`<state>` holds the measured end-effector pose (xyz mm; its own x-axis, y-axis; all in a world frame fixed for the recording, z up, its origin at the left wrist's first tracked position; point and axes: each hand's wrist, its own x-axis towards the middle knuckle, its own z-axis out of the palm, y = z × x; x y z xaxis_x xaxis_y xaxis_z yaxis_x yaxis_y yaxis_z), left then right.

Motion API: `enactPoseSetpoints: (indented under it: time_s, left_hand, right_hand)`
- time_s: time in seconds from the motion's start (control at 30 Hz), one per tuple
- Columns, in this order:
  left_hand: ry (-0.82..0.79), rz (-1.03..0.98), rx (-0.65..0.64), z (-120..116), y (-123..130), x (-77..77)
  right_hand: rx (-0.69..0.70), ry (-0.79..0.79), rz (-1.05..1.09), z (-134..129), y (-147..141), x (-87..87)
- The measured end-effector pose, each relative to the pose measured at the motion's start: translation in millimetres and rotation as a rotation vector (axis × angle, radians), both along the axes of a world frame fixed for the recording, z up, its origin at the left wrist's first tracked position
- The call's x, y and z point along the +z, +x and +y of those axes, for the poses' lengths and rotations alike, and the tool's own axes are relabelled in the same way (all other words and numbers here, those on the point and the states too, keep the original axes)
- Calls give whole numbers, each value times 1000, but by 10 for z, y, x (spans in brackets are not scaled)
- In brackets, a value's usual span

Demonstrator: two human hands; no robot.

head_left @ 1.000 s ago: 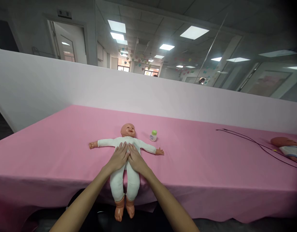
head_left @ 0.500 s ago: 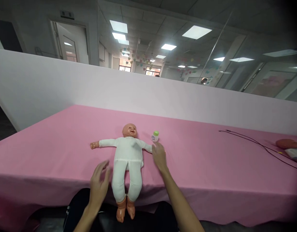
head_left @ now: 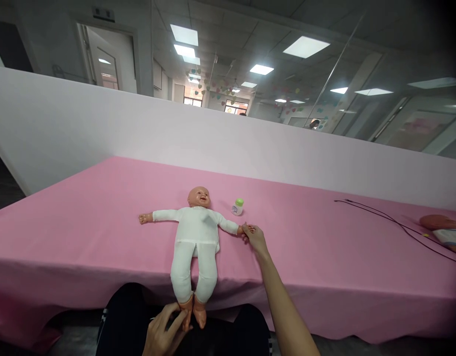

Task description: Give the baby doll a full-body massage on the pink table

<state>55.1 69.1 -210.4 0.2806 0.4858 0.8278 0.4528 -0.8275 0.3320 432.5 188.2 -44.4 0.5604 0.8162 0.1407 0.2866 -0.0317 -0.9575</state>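
My left hand (head_left: pixel 164 330) grips the left-side foot of the doll (head_left: pixel 196 227). Doll's on its back on pink cloth (head_left: pixel 324 247), long axis running away from me, head far. My right hand (head_left: pixel 256 238) pinches its outstretched right-side hand. Green-capped jar (head_left: pixel 237 207) right of doll's head; label print unreadable.

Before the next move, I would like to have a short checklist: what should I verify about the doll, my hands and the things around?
1. Doll lying face up: ok.
2. Right hand at the doll's outstretched hand: ok.
3. Firmness of that grip: cannot tell.
4. Doll's feet supported on the pink cloth: not ok, they reach past the table edge.
5. Jar standing with green lid on: ok.
6. Black cable away from this doll: ok.
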Motion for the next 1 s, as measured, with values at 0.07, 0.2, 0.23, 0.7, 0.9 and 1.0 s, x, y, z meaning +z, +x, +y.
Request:
enactPoseSetpoints:
  time_s: [0.07,0.2,0.23,0.7,0.9,1.0]
  left_hand:
    - [11,-25,-32,-18,15,6]
    - [-37,-140,-114,-91,-80,75]
    - [-75,-190,-115,-107,-124,155]
    - [-843,-541,-221,1590,200,2094]
    - [-882,-572,-157,1329,-78,2016]
    - [-891,-559,-37,860,-456,1736]
  right_hand:
    - [31,76,167,-17,-52,32]
    - [-67,223,402,20,-129,130]
    - [-86,258,456,42,-153,175]
    - [493,236,-394,248,-1413,665]
    - [319,180,6,421,-959,674]
    - [6,227,324,489,-504,562]
